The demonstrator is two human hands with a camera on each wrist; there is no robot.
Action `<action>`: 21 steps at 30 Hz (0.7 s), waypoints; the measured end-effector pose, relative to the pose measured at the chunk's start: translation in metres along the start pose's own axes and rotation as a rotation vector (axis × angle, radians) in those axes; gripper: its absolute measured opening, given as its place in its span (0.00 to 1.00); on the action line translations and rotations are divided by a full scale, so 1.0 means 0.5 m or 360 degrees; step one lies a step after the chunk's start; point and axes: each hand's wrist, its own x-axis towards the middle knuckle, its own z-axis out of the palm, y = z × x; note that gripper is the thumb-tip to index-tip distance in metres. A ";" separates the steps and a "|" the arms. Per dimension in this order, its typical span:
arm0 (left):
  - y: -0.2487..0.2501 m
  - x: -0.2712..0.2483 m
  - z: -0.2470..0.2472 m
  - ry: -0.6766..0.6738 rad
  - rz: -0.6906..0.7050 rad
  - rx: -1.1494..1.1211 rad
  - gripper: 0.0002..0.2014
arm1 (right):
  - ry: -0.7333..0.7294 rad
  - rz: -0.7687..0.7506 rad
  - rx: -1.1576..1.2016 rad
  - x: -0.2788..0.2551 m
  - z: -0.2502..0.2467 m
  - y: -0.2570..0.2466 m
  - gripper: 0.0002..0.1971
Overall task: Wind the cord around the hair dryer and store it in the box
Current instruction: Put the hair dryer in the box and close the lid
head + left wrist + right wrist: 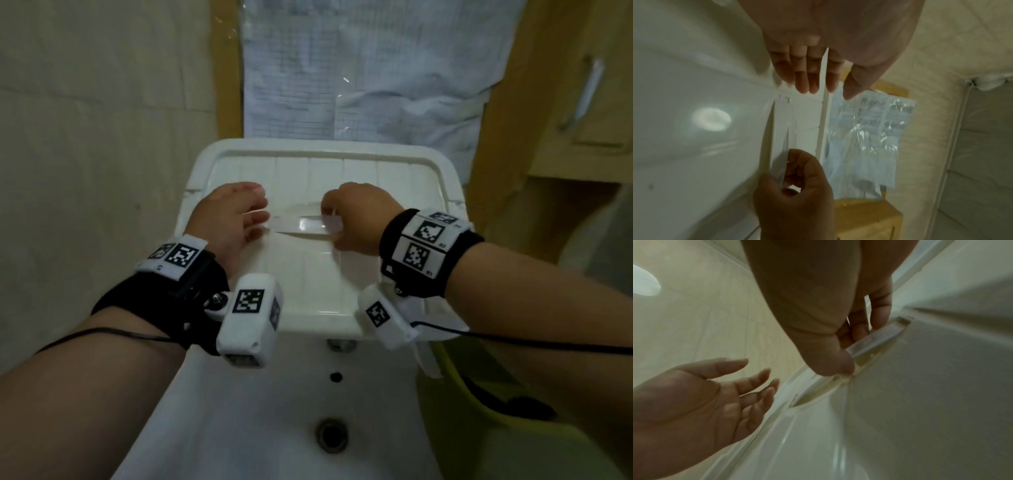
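The right hand [356, 219] curls its fingers round the clear handle [310, 225] on the lid of the white box [404, 164]. The left hand [227, 219] hovers just left of the handle, fingers relaxed and spread, holding nothing. The box sits on the far side of a white sink [239, 411] — the hair dryer is not visible.

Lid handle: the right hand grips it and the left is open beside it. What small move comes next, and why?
Probably lift the lid by its handle. The right hand already curls round the handle, the left hand waits open beside it, and the lid lies shut on the box, with no hair dryer in view.
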 end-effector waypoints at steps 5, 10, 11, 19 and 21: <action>-0.040 -0.024 0.121 -0.0248 -0.0040 0.0039 0.04 | -0.0190 0.0259 -0.0011 -0.117 -0.034 0.172 0.21; -0.117 -0.062 0.244 -0.0390 -0.0189 0.0115 0.04 | -0.0390 0.0436 -0.0008 -0.248 -0.030 0.300 0.23; -0.132 -0.073 0.269 -0.0421 -0.0214 0.0135 0.04 | -0.0426 0.0467 0.0001 -0.272 -0.025 0.323 0.23; -0.205 -0.119 0.394 -0.0585 -0.0300 0.0328 0.04 | -0.0658 0.0674 0.0050 -0.408 0.039 0.488 0.23; -0.229 -0.122 0.407 -0.0572 -0.0291 0.0482 0.05 | -0.0724 0.0700 0.0025 -0.425 0.057 0.523 0.23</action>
